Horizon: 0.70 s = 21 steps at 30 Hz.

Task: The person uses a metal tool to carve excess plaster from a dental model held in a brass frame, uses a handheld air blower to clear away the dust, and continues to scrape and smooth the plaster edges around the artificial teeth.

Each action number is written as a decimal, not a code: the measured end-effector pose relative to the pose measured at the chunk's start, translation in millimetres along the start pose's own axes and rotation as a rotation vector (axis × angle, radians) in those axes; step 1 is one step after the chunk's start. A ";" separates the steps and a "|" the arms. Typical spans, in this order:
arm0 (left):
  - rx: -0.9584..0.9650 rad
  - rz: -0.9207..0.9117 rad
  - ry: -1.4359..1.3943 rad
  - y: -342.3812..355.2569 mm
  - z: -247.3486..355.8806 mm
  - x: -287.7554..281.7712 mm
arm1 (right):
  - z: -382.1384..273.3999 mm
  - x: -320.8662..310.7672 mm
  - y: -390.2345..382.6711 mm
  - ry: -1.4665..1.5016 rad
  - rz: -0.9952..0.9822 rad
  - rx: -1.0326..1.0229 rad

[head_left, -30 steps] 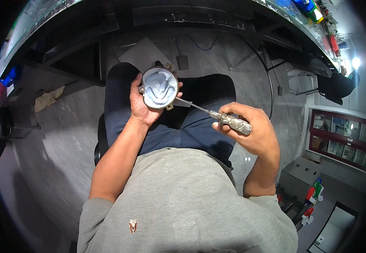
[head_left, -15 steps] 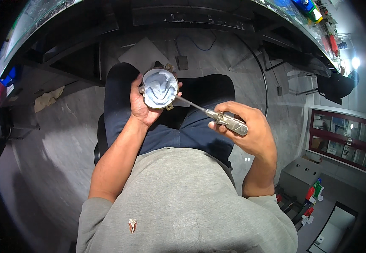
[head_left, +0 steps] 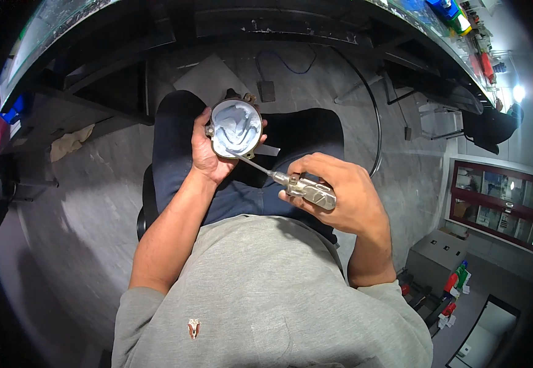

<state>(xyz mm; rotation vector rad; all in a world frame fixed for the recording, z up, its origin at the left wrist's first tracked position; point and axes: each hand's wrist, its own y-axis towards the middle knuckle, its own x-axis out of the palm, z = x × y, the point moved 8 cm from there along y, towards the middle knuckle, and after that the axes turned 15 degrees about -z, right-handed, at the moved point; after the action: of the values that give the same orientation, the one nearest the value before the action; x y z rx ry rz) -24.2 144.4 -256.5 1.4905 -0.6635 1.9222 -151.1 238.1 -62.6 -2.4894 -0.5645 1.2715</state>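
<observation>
- left hand (head_left: 206,154): grasping the dental flask half (head_left: 236,129) from its left and near sides; the thumb lies along the left rim, fingertips show past the right rim;
- dental flask half: a round metal shell with small lugs, held above the lap, open face up; pale blue-grey plaster fills it, with a horseshoe-shaped groove;
- right hand (head_left: 352,193): wrapped around the handle of the metal blow gun (head_left: 311,191), to the right of the flask half and nearer; digits show on the handle's far and near sides;
- metal blow gun: its thin nozzle (head_left: 255,164) slants left and away, the tip at the flask half's near rim; whether they touch, i cannot tell;
- around the hands: dark trousers (head_left: 312,132) and a grey shirt (head_left: 260,264); a flat pale strip (head_left: 268,150) just right of the flask half;
- farther out: a black hose (head_left: 378,122) curving on the right; a dark foot pedal (head_left: 266,91) on the floor; a beige cloth (head_left: 70,145) at left;
- outermost: a dark workbench (head_left: 266,27) across the far side; a red-framed glass cabinet (head_left: 498,203) at right; a grey box (head_left: 433,254) nearer
</observation>
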 end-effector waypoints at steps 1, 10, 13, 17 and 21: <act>0.001 0.000 -0.001 0.0 0.1 -0.1 | -2.6 0.0 0.4 0.019 0.021 -0.006; 0.001 0.036 0.018 -0.6 -0.6 -2.0 | -1.0 2.3 3.7 0.058 0.106 -0.020; 0.005 0.047 0.022 -0.9 -0.5 -1.4 | -3.6 -2.1 3.0 0.047 0.127 -0.028; 0.019 0.051 0.012 -1.5 0.3 -1.5 | 1.5 -4.2 2.9 0.009 0.120 -0.020; 0.020 0.032 0.036 0.7 1.5 -2.3 | -3.8 -9.0 0.2 0.030 0.167 -0.054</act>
<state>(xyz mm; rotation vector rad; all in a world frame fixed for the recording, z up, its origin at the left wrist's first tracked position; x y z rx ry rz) -23.3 142.5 -258.4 1.4629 -0.6573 1.9806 -152.7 233.5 -54.1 -2.6433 -0.3960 1.2902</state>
